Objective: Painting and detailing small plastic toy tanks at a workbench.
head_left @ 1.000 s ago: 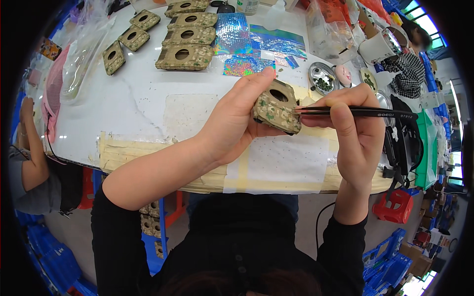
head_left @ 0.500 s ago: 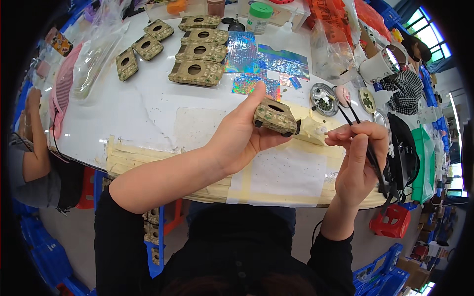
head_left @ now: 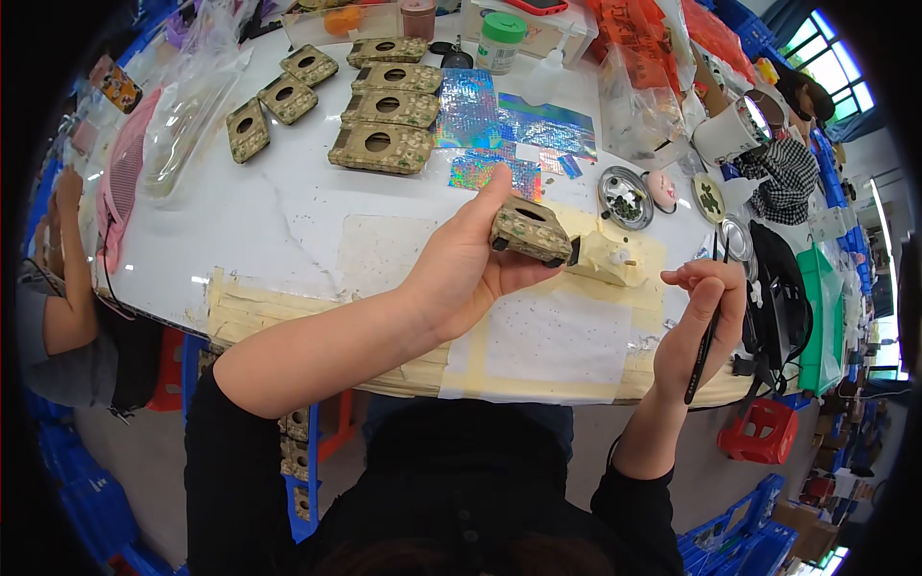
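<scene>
My left hand [head_left: 461, 254] holds a small camouflage model tank hull [head_left: 528, 230] with a round hole in its top. A dark piece shows at the hull's right end. To the right, my right hand [head_left: 706, 312] has its fingers wrapped round black tweezers [head_left: 708, 341], tips pointing away from me; whether they pinch anything I cannot make out. Between the hands lies a yellow taped block [head_left: 600, 264] with a small white nozzle-like piece on it. Beyond the right hand sit a round metal dish [head_left: 642, 219] of dark and white bits and an oval dish [head_left: 709, 197] with green pieces.
Several more tank hulls [head_left: 384, 146] stand at the back left. Shiny foil sheets [head_left: 468, 110] and a green-lidded jar [head_left: 499, 43] are behind. A white paper [head_left: 547, 360] lies in front; a black bag [head_left: 780, 288] and green tray [head_left: 821, 317] at right. Another person's arm [head_left: 72, 278] is at far left.
My right hand has moved slightly right, away from the hull and taped block. The tweezers have turned upright, their two prongs appearing closer together. My left hand and hull barely shift.
</scene>
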Tool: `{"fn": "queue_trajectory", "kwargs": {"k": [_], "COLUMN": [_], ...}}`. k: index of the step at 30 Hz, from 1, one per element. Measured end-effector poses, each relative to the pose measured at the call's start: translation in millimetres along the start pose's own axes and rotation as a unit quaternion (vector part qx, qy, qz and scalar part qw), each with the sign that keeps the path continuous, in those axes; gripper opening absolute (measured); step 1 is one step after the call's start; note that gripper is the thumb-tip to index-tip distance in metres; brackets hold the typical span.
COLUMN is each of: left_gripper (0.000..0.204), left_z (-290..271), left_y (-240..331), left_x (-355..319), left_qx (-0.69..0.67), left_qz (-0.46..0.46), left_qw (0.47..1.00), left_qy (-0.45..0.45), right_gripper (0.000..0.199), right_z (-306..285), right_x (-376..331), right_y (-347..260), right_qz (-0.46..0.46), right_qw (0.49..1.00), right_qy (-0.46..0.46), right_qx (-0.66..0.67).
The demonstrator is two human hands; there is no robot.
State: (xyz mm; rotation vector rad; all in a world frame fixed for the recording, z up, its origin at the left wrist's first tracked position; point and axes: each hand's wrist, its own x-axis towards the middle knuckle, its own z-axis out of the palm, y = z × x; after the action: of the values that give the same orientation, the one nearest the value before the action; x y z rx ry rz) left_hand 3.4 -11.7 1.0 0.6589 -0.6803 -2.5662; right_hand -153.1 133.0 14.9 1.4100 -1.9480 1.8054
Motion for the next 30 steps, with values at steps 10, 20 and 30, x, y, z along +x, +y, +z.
{"fn": "queue_trajectory", "kwargs": {"k": [10,20,30], "left_gripper": [0.05,0.048,0.048], "left_z": [4.5,-0.1,-0.9], "left_y": [-0.9,-2.2,-0.6], "left_x": [-0.4,2.5,-0.5], "left_qx": [0.023,0.024,0.01], "left_qz": [0.016,0.009,-0.018], "left_qw": [0.999,1.0,1.0], "left_qy": [0.026,0.004,-0.023], "right_gripper": [0.012,0.015,0.011], "right_z": [-4.0,8.3,0.7], "right_x": [-2.6,-0.2,6.5], "right_y": [2.4,9.1,-18.4], "right_qz": [-0.053,-0.108,-0.15], "right_qw": [0.968,0.961,0.969], "right_qy": [-0.079,-0.09,0.029], "right_qx": [-0.23,-0.238,-0.195]}}
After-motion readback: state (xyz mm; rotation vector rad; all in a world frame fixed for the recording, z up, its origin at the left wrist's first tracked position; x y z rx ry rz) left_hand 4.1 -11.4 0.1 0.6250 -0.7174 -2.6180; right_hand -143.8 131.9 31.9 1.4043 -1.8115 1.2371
